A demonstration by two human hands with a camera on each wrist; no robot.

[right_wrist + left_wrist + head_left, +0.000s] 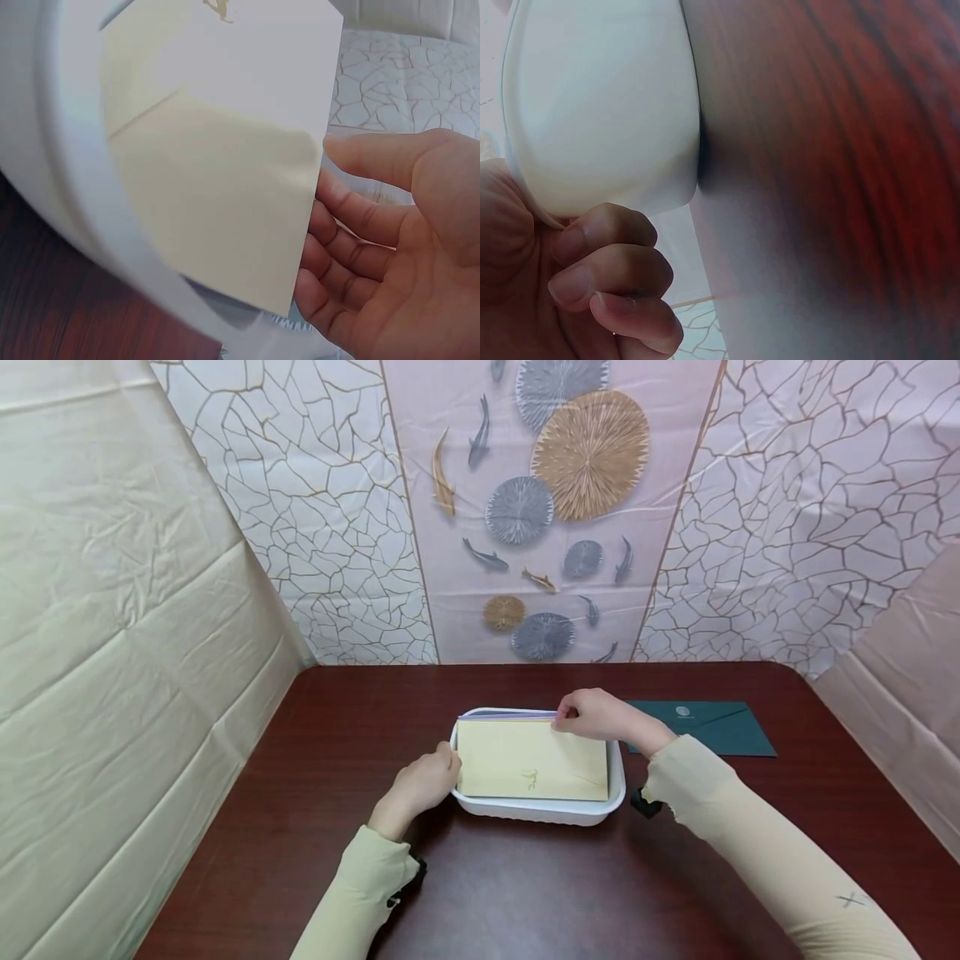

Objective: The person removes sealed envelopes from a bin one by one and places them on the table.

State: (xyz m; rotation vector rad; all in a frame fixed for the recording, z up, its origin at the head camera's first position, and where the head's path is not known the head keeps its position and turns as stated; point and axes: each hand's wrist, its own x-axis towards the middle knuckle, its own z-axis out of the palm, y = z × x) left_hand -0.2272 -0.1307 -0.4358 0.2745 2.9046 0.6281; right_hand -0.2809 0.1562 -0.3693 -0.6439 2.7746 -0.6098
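Observation:
A white plastic basin (540, 812) sits on the table, and a pale yellow envelope (517, 760) lies face up in it. Behind the envelope's far edge shows a strip of purple paper (495, 717). My left hand (427, 777) grips the basin's left end; in the left wrist view its fingers (619, 259) curl at the rim. At the envelope's far edge, right of its middle, my right hand (592, 714) pinches the edge. The right wrist view shows the thumb at that edge, with the other fingertips partly hidden behind the envelope (217, 195).
A dark green envelope (720, 731) with a round pale mark lies flat on the table to the right, partly behind my right wrist. The dark red wooden table (360, 710) reaches back to a patterned cloth wall (337, 527).

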